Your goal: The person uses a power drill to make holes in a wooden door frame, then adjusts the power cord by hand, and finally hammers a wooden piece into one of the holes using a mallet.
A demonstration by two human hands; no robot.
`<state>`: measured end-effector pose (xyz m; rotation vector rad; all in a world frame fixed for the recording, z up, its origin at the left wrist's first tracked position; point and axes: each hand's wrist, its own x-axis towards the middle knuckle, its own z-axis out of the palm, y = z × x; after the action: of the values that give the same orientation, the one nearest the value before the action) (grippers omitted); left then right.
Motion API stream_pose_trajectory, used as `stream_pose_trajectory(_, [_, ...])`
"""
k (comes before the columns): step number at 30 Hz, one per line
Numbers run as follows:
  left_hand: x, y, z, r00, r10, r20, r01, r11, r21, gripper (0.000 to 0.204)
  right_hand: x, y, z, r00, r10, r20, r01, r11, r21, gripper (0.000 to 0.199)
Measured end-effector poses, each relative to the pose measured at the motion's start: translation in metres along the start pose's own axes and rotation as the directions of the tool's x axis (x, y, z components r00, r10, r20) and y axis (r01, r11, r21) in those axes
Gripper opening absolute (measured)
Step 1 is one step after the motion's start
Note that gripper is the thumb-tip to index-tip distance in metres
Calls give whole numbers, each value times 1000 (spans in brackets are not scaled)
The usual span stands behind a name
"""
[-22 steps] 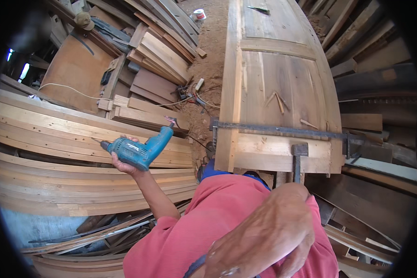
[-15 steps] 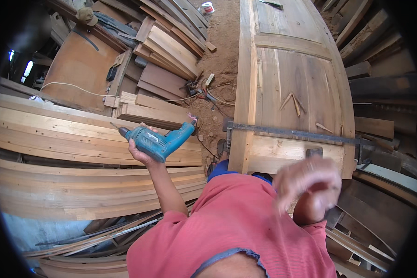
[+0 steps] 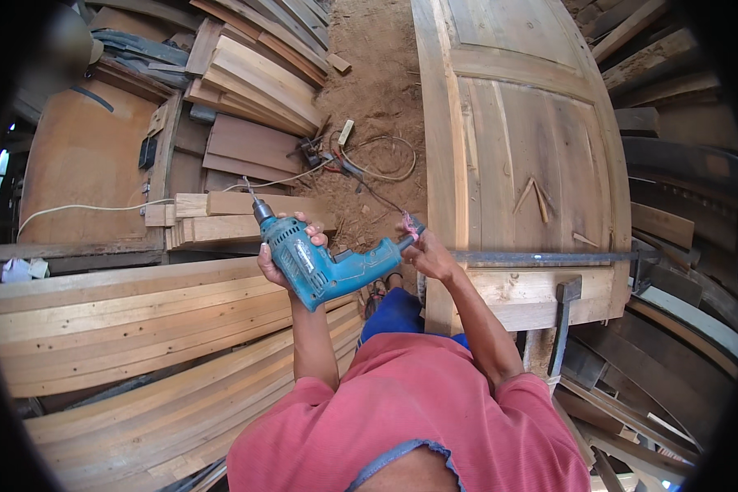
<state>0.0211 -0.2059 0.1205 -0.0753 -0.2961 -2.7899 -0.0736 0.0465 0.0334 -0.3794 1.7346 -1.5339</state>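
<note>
A teal corded power drill [image 3: 336, 275] is held up in front of me, its chuck and thin bit pointing up and to the left. My left hand [image 3: 272, 264] is wrapped around the drill's motor body, fingertips showing over the far side. At the butt of the handle, my right hand [image 3: 431, 259] is closed on the power cord [image 3: 407, 241], where a pink strip is tied. To the right lies a wooden panel door [image 3: 500, 172], with a long metal bar clamp [image 3: 541, 257] across its near end.
Stacked planks [image 3: 139, 324] fill the left side, with more boards [image 3: 262, 86] beyond. A coiled cord and a power strip [image 3: 346, 133] lie on the dusty floor. Small wood slivers [image 3: 541, 201] rest on the door. A metal bar with a blocky head [image 3: 564, 316] stands at its near end.
My right hand has swung left from above the door's near end to the cord at the drill's handle. The drill has shifted right, and its bit now points more upward.
</note>
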Motion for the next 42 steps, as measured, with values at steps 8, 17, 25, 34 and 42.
stream_pose_trajectory(8, [60, 21, -50, 871, -271, -410, 379, 902, 208, 69, 38, 32, 21, 921, 132, -366, -188, 975, -122, 24])
stream_pose_trajectory(17, [72, -31, -64, 762, -366, -534, 439, 899, 10, 57, 65, 32, 12, 790, -72, -609, 34, 997, -73, 28])
stream_pose_trajectory(25, [99, -56, -16, 951, 145, -272, -22, 911, 411, 51, 44, -30, 130, 923, 124, 365, 77, 869, -488, 45])
stream_pose_trajectory(34, [70, 40, -80, 952, -178, -249, 238, -78, 968, 61, 1, -74, 6, 967, -256, 14, 240, 883, -403, 24])
stream_pose_trajectory(42, [60, -10, -53, 827, -543, -147, 555, 745, 370, 68, 54, 11, -22, 979, 13, -204, -29, 997, -75, 28])
